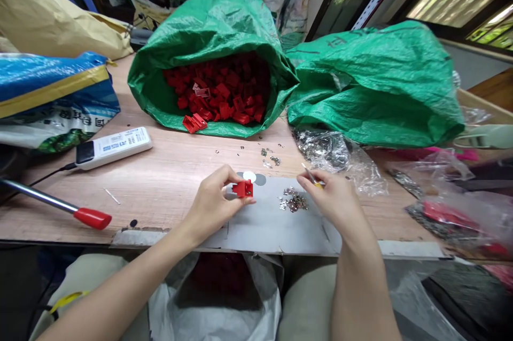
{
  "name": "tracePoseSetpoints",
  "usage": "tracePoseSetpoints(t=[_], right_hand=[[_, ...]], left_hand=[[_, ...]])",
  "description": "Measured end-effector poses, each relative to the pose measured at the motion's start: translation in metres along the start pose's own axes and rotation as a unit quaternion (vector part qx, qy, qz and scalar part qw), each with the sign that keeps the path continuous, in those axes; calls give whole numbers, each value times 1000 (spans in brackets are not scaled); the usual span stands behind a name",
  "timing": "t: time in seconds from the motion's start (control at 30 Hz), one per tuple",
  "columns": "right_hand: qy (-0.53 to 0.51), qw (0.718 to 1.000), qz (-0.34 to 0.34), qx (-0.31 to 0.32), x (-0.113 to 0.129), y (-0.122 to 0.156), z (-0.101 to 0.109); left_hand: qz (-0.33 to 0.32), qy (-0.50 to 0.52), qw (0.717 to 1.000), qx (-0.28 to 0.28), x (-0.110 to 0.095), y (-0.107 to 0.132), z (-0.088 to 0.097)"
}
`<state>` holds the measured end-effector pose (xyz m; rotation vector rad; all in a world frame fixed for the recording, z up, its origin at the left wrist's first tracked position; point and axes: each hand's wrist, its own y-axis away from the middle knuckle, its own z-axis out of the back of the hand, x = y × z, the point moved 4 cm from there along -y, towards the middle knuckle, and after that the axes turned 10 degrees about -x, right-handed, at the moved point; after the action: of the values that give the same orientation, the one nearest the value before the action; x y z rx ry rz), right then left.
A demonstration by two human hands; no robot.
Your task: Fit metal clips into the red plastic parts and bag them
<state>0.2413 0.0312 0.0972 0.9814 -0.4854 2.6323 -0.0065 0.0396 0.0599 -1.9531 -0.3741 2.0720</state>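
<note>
Before two green sacks, near metal bits, left fingers clamp a red part, right fingers a tool.

At the front edge of the table lies a sheet, and on it a pile of small metal parts is between the left hand, which holds a plastic housing, and the right hand, with a tool. Behind the sheet are loose parts, and behind these an open sack, with more housings inside; to its right lies a second sack, with a plastic bag of metal parts in front. At left, a cabled device lies before a third sack, and a thin stick between it and a lever.
</note>
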Motion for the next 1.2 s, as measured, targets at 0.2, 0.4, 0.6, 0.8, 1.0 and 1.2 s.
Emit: tracePoseSetpoints(t=[0.2, 0.4, 0.6, 0.8, 1.0, 1.2], right_hand=[[164, 983, 23, 81, -24, -3, -7], [204, 974, 50, 83, -18, -2, -10], [193, 976, 42, 97, -16, -2, -9], [165, 982, 24, 92, -17, -3, -10], [-43, 988, -21, 146, 11, 17, -27], [-87, 979, -56, 174, 26, 33, -67]], left_hand=[[-40, -96, 992, 74, 7, 7, -9], [-10, -95, 992, 85, 11, 5, -7], [7, -91, 992, 90, 12, 4, -7], [24, -95, 991, 90, 11, 3, -6], [49, -112, 989, 81, 9, 2, -6], [39, -134, 988, 61, 9, 2, -5]])
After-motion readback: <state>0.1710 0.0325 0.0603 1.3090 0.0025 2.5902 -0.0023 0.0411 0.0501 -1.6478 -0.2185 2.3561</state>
